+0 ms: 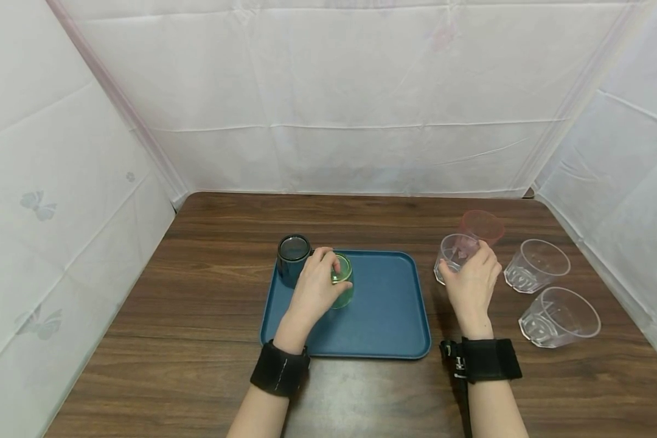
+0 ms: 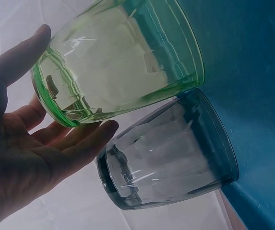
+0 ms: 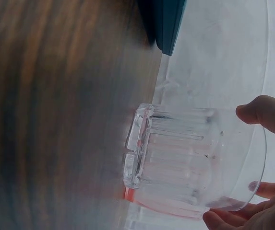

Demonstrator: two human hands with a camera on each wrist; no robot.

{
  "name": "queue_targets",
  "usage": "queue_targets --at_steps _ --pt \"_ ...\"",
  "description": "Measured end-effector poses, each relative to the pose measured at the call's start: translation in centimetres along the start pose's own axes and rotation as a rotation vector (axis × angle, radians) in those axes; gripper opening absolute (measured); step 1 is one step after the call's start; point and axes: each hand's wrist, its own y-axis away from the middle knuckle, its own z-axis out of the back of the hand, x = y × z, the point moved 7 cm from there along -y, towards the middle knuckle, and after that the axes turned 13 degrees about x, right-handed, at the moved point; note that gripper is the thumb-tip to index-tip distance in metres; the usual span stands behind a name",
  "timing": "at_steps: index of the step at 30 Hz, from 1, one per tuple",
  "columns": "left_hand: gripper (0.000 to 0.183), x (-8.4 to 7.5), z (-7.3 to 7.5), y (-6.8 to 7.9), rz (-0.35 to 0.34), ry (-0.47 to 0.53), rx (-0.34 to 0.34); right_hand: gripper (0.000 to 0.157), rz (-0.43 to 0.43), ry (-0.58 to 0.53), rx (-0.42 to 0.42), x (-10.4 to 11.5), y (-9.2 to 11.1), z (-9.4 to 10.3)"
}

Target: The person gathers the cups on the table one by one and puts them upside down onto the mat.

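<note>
Green cup [image 2: 123, 67], mouth down at the far left part of the blue tray [image 1: 383, 304]; rim on the tray or just above it, cannot tell. Left hand [image 1: 316, 286] grasps its upturned base, thumb opposite fingers. Clear cup [image 3: 180, 148] upright on the counter [image 1: 197, 316], right of the tray; right hand [image 1: 473, 280] holds it about the rim.

Handling, judged by eye: both light, stiff-walled, smooth enough to slip; may crack if knocked. Thick base suits the green one; lower wall surer than rim for the clear.

Surroundings: inverted dark cup [image 1: 294, 267] just beside the green, crowding the left fingers. Red cup [image 1: 483, 225] close behind the clear one, tight for the right. Two more clear cups, nearer one [image 1: 558, 316] and farther one [image 1: 536, 267], stand rightward.
</note>
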Motion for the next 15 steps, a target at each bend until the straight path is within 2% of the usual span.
queue_targets --at_steps 10,15 --pt "0.034 -0.54 0.23 0.11 -0.059 -0.095 -0.043 0.069 -0.034 -0.053 0.020 -0.28 0.00 -0.11" --pt "0.033 -0.64 0.21 0.11 -0.072 -0.107 -0.049 0.068 -0.035 -0.085 0.032 -0.26 -0.05 -0.22"
